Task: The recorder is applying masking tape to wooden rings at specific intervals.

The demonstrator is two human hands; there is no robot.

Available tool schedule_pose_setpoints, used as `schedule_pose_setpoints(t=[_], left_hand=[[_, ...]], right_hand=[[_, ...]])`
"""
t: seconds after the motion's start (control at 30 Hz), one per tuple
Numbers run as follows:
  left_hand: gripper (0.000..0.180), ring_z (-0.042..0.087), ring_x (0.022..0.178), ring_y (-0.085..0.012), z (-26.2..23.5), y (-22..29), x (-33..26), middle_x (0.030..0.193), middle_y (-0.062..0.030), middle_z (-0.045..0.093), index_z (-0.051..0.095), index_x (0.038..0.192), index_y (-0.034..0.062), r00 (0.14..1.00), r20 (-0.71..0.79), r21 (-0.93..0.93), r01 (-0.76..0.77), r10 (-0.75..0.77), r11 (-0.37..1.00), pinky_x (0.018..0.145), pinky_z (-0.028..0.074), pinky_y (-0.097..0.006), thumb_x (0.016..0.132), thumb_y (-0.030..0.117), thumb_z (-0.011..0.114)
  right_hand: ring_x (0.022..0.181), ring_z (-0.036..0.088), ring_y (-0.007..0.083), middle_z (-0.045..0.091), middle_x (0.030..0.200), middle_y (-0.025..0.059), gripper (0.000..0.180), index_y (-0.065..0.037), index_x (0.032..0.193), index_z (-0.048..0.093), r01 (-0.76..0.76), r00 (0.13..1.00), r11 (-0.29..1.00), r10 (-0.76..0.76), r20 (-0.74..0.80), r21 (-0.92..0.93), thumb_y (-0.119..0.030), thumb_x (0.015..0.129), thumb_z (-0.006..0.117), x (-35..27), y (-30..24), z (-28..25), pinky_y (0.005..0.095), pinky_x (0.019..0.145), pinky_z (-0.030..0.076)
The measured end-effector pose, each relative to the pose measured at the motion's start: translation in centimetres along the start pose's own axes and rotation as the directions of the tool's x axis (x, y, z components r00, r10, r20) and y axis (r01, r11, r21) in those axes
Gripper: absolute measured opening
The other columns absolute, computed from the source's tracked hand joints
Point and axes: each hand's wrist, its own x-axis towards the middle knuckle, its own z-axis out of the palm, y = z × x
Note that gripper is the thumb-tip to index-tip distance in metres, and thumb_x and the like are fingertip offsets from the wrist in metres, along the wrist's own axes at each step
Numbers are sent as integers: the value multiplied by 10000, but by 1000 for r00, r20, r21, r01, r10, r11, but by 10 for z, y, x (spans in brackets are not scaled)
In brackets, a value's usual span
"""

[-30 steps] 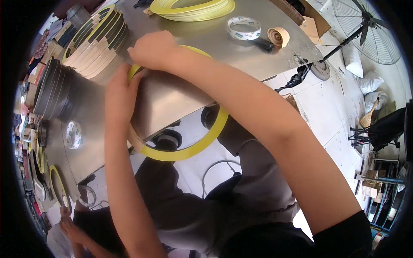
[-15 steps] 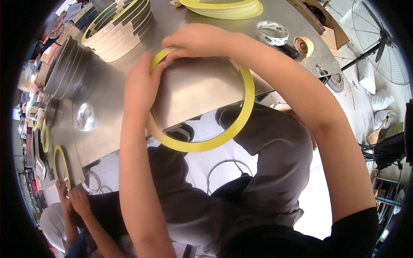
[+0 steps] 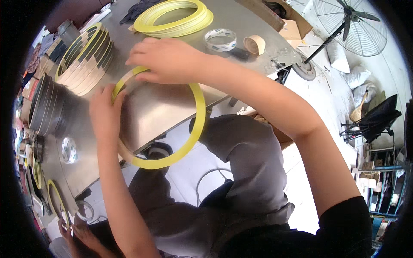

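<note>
A thin yellow ring (image 3: 199, 115) is held over the near edge of the metal table, its lower part hanging past that edge above my legs. My left hand (image 3: 106, 114) is closed round the ring's upper left side, thumb against the inner edge. My right hand (image 3: 165, 61) holds the ring's top between thumb and fingers, the fingers partly spread. Between the two hands a beige tape patch (image 3: 127, 78) shows on the ring. Another beige stretch (image 3: 125, 154) lies lower left, beside my left wrist.
On the table (image 3: 86, 165) stand a stack of yellow rings (image 3: 206, 23), taped rings (image 3: 84, 75), black rings (image 3: 43, 105), tape rolls (image 3: 220, 41) (image 3: 69, 150) and a beige roll (image 3: 254, 44). A co-worker's hands (image 3: 79, 234) hold another yellow ring (image 3: 52, 195). A fan (image 3: 347, 21) stands right.
The whole view has shifted, so the hands and ring sit further left in the picture. My hands are slightly further apart, baring more of the tape patch, and my right fingers have loosened.
</note>
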Motion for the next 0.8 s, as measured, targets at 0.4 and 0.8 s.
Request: schedule_pose_setpoints(t=[0.4, 0.8], left_hand=[[337, 588, 932, -300, -18, -1, -5, 1004, -145, 620, 637, 1129, 24, 964, -196, -165, 145, -177, 976, 816, 466, -402, 946, 303, 598], [625, 548, 1017, -198, -91, 201, -179, 1226, -162, 476, 421, 1358, 4, 970, 191, -949, 222, -152, 223, 753, 508, -291, 820, 51, 735]], right_hand=[[1051, 620, 318, 650, 1045, 183, 436, -90, 1188, 636, -796, 511, 497, 858, 56, -345, -427, 914, 591, -151, 64, -140, 419, 898, 485], [809, 575, 100, 601, 1000, 42, 236, -34, 1110, 695, -705, 681, 628, 729, 69, 328, -58, 897, 598, -91, -113, -188, 234, 722, 471]])
